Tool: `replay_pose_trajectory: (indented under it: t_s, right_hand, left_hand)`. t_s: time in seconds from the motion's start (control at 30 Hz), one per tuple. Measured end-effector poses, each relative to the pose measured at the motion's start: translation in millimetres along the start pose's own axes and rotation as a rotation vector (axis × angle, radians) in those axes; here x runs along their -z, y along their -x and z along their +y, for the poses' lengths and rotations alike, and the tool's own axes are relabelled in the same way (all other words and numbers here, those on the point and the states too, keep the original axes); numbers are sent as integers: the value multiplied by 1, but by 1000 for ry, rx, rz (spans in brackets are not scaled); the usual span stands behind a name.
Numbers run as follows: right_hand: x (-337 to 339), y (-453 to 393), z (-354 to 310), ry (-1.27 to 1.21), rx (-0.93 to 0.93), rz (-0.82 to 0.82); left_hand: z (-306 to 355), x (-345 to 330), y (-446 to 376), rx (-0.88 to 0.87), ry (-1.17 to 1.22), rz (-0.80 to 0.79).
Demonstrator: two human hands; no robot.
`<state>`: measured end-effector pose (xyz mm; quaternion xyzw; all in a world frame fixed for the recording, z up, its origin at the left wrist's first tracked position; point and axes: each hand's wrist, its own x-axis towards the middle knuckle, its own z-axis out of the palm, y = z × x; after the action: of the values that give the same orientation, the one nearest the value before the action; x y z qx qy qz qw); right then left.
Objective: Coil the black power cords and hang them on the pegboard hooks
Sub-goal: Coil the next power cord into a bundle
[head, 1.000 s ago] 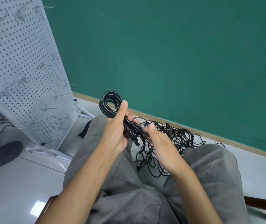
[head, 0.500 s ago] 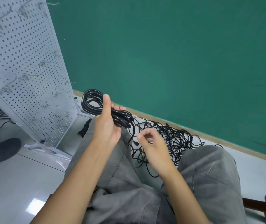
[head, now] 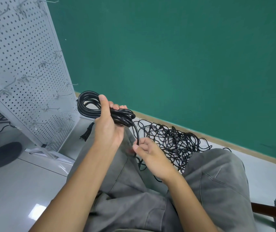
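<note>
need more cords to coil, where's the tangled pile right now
In the head view the tangled pile lies on the floor at centre right, along the foot of the green wall, just beyond the right hand and the knees.

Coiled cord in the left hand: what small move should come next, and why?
Probably wrap the loose tail around the coiled cord. The left hand grips the bundle, but one strand hangs from it to the right hand, which pinches it. The pegboard hooks nearby are bare, so hanging likely follows.
</note>
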<state>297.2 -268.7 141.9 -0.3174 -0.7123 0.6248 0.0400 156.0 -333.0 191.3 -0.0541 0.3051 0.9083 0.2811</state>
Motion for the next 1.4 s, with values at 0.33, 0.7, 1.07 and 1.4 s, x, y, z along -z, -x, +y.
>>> replay_pose_trajectory:
  t_s: [0.33,0.7,1.07,1.4]
  right_hand:
    - [17,24,-34,275,225,150]
    - [39,46,-73,444,353,97]
    - [38,37,-59,462,487,522]
    - [48,35,-51,156,451,455]
  left_hand:
    - [-6,10,-5,-351,-541,27]
    - [-25,6,14,-204,-823,-290]
    - [-24,3,27,179,-709,-498]
    - [-28,-13,46,351,-505,-581]
